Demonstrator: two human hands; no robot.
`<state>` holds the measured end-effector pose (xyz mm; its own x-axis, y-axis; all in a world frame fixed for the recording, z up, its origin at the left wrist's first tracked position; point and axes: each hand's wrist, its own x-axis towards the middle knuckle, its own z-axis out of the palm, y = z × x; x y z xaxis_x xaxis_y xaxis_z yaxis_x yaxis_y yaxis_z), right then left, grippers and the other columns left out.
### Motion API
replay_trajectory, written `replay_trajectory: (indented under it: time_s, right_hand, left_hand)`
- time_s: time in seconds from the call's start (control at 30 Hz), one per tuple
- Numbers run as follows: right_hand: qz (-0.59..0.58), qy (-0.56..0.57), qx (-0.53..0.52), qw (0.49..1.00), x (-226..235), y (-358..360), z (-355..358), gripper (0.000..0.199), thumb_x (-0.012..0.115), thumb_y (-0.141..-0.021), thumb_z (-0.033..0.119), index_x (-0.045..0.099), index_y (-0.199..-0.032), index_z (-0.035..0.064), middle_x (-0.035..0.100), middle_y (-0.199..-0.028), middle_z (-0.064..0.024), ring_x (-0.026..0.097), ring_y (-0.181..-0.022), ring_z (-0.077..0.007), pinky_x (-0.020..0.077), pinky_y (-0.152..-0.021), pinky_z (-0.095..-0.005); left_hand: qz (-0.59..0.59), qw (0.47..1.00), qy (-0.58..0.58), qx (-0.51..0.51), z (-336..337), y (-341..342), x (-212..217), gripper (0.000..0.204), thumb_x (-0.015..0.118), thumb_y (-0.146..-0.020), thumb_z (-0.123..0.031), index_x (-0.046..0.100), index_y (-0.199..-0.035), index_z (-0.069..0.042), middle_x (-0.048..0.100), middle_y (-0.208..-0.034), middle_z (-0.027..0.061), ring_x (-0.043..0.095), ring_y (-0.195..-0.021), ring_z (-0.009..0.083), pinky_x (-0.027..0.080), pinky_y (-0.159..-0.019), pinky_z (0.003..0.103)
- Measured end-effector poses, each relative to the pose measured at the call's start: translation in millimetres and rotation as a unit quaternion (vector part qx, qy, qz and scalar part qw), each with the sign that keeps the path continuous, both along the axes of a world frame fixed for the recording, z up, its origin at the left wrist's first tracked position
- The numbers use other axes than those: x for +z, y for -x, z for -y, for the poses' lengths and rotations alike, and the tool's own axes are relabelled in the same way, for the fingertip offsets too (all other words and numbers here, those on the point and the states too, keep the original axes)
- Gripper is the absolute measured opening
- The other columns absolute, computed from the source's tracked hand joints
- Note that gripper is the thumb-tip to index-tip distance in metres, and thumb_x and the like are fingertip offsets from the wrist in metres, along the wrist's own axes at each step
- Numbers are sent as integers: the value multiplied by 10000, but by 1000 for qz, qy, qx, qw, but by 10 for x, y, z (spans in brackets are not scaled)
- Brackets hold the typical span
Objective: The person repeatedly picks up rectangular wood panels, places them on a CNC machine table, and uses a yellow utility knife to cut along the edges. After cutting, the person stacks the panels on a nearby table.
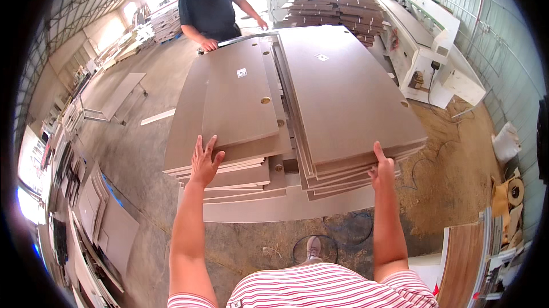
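So the left hand (204, 162) is lying flat with fingers spread on the near end of the narrow top panel (240, 96), and the right hand (382, 166) is hooking the near corner of the wide top panel (343, 88), index finger pointing up, the rest curled on the edge. Both panels are sitting on top of two side-by-side stacks on a low pallet on the floor, not a desk. Honestly the left stack (229, 168) is looking sketchy: the boards are fanning out unevenly, so a shove could be sending one sliding off. Fingers near those edges could be getting pinched too. Count: two stacks here, one more tall pile (334, 2) behind, one other person (209, 5) holding the far end, two of my hands. Boards per stack, can't tell.
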<state>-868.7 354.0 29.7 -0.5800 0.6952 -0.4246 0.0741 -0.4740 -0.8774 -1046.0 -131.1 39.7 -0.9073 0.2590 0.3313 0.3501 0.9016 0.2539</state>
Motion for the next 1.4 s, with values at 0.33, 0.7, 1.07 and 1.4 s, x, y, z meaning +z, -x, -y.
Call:
replay_trajectory:
  time_s: [0.33, 0.7, 1.07, 1.4]
  right_hand:
    - [-83, -35, -11, 996, 109, 161, 203, 885, 723, -782, 558, 384, -1393, 15, 546, -1269, -112, 596, -1090, -245, 575, -715, -440]
    - [-78, -68, -66, 992, -61, 555, 212, 774, 708, -748, 520, 469, -1282, 13, 554, -1164, -127, 597, -991, -247, 512, -410, -346]
    - [-45, -50, -64, 996, -14, 731, 169, 853, 753, -691, 504, 442, -1292, -16, 524, -1206, -161, 594, -990, -290, 449, -307, -358]
    - [-18, -68, -3, 998, -40, 1422, -127, 889, 652, -744, 643, 436, -1402, 87, 473, -1374, -137, 512, -1191, -319, 439, -400, -406]
  left_hand:
    - [-45, 985, 49, -160, 194, 357, -14, 1019, 893, -602, -287, 361, -1472, -305, 215, -1565, 122, 340, -1365, 390, 371, -1092, 495]
    - [-113, 985, 20, -128, 131, 613, -241, 1137, 834, -453, 50, 396, -1422, -353, 379, -1472, 45, 511, -1230, 317, 521, -964, 414]
    - [-97, 988, 45, -107, 124, 741, -260, 1130, 823, -474, 82, 396, -1427, -349, 370, -1470, 34, 531, -1180, 292, 524, -950, 382]
    - [-139, 985, 41, -95, -57, 1089, -209, 1127, 864, -431, 34, 425, -1414, -300, 387, -1459, 61, 536, -1127, 303, 517, -937, 401]
